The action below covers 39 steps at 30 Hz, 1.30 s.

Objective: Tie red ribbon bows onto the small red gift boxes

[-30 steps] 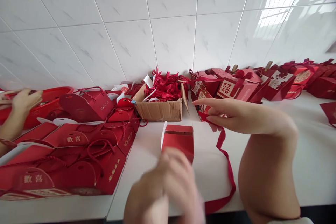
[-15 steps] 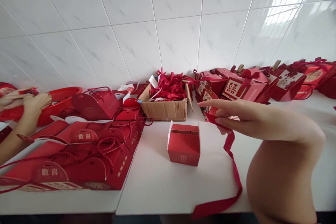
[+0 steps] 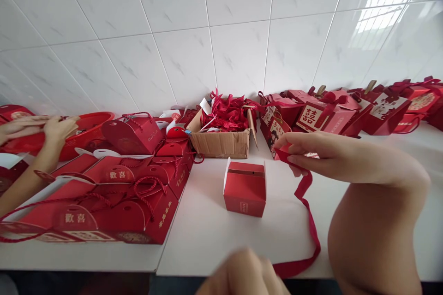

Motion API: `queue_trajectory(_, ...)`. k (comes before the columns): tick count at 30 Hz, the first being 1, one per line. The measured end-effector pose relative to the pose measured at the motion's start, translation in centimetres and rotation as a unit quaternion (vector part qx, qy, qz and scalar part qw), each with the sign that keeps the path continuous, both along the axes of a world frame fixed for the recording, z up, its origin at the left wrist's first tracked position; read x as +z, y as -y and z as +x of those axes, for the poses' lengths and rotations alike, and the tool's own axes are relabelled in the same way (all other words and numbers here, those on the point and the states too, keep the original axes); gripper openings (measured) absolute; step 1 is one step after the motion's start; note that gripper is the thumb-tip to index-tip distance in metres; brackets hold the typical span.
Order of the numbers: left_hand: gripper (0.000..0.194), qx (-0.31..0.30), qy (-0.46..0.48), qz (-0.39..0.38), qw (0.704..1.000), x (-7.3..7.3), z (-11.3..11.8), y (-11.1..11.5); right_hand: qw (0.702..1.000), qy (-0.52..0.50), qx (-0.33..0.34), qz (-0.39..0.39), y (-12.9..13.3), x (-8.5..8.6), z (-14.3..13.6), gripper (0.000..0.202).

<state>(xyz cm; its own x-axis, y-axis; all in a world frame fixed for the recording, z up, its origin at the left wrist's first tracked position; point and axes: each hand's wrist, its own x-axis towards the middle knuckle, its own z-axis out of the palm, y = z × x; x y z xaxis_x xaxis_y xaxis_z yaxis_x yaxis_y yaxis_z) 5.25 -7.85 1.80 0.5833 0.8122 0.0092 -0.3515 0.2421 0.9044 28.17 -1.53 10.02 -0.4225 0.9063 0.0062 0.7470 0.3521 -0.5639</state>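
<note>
Head view: right hand point(image 3: 311, 154) pinching ribbon point(image 3: 309, 221) beside small box point(image 3: 245, 187); blurred left hand point(image 3: 242, 276), grip unclear.

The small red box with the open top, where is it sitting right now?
In the head view, the small red box stands alone on the white table near the middle, just in front of the cardboard box of ribbons and left of the right hand.

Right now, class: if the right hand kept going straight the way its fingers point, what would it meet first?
The right hand, pinching the red ribbon, points left; it would probably meet the cardboard box first, though depth is unclear.
</note>
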Motion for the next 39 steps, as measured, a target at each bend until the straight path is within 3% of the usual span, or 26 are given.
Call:
queue_trajectory(3, 0.056, 0.004, 0.123, -0.077, 0.989, 1.3, 0.4, -1.2, 1.000, 0.013, -0.003, -0.020, -0.5, -0.1, -0.1, 0.020)
queue_trajectory(7, 0.041, -0.065, 0.374, -0.270, 0.885, 1.7, 0.6, -2.7, 0.999, 0.027, -0.008, -0.041, -1.1, -0.2, -0.1, 0.014)
queue_trajectory(9, 0.040, -0.098, 0.406, -0.300, 0.858, 1.6, 0.5, -3.0, 0.998, 0.030, -0.012, -0.049, -1.3, -0.2, -0.1, 0.013)
queue_trajectory(12, 0.040, -0.121, 0.416, -0.309, 0.847, 1.4, 0.6, -3.0, 0.998, 0.032, -0.006, -0.063, -1.4, -0.1, -0.2, 0.013)
queue_trajectory(15, 0.040, -0.126, 0.391, -0.294, 0.863, 1.3, 0.8, -2.8, 0.997, 0.037, 0.003, -0.069, -1.6, 0.1, -0.3, 0.018)
queue_trajectory(20, 0.041, -0.087, 0.269, -0.172, 0.944, 1.4, 1.2, -2.3, 0.996, 0.050, 0.001, -0.077, -2.1, 0.2, -0.4, 0.022)
queue_trajectory(24, 0.035, -0.058, 0.208, -0.120, 0.969, 1.4, 1.5, -2.5, 0.995, 0.060, 0.009, -0.083, -2.8, -0.1, -0.2, 0.021)
queue_trajectory(26, 0.031, -0.006, 0.151, -0.070, 0.986, 1.1, 1.8, -2.9, 0.993, 0.064, 0.026, -0.100, -3.2, -0.3, -0.2, 0.021)
queue_trajectory(29, 0.028, 0.139, 0.009, 0.064, 0.988, 0.3, 2.0, -3.9, 0.988, 0.069, 0.048, -0.130, -3.9, -0.7, -0.1, 0.020)
queue_trajectory(31, 0.032, 0.263, -0.125, 0.190, 0.938, -0.4, 2.0, -4.5, 0.986, 0.073, 0.048, -0.142, -4.5, -1.0, 0.0, 0.020)
queue_trajectory(34, 0.043, 0.382, -0.288, 0.385, 0.789, -1.3, 1.6, -5.5, 0.983, 0.078, 0.041, -0.160, -5.2, -1.4, 0.0, 0.021)
queue_trajectory(36, 0.043, 0.397, -0.340, 0.471, 0.710, -1.6, 1.4, -6.1, 0.981, 0.081, 0.046, -0.170, -5.5, -1.5, 0.0, 0.023)
queue_trajectory(39, 0.020, 0.382, -0.378, 0.537, 0.650, -1.7, 1.7, -6.5, 0.977, 0.083, 0.069, -0.183, -5.8, -1.5, 0.0, 0.026)
